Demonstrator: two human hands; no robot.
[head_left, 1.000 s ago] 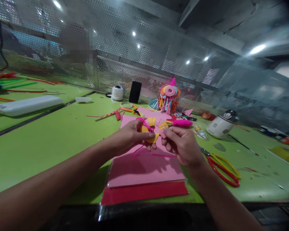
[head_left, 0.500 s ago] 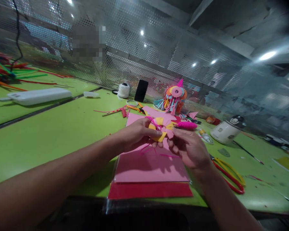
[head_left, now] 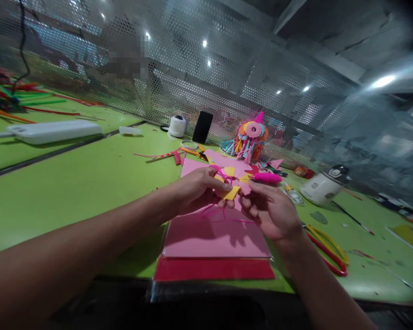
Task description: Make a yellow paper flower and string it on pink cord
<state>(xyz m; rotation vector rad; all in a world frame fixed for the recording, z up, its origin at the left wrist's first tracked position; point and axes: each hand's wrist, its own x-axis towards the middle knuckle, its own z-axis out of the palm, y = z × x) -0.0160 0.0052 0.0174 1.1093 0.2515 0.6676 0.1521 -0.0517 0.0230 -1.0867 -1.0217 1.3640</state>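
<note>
Between my hands is a pink and yellow paper ring [head_left: 231, 193], raised over a stack of pink paper sheets [head_left: 216, 243]. My left hand [head_left: 201, 188] pinches its left side, thumb on the yellow part. On the ring's right edge, my right hand [head_left: 271, 206] grips a pink flap between thumb and fingers. Bright pink string [head_left: 219, 170] runs over the ring near my left fingers, and a loose strand hangs below onto the pink paper. A magenta bundle of yarn [head_left: 266, 178] lies just beyond my right hand.
Red-and-yellow-handled scissors [head_left: 330, 256] lie right of my right wrist. A paper lantern-like ornament with tassels [head_left: 253, 133], a black phone [head_left: 203, 126] and a white thread spool [head_left: 177, 126] stand along the perforated screen. A white jug [head_left: 325, 185] is at right, a white power bank [head_left: 57, 132] at left.
Both hands keep their grip on the paper ring. The pink flap at my right fingers is tilted slightly differently; otherwise the view has shifted only a little.
</note>
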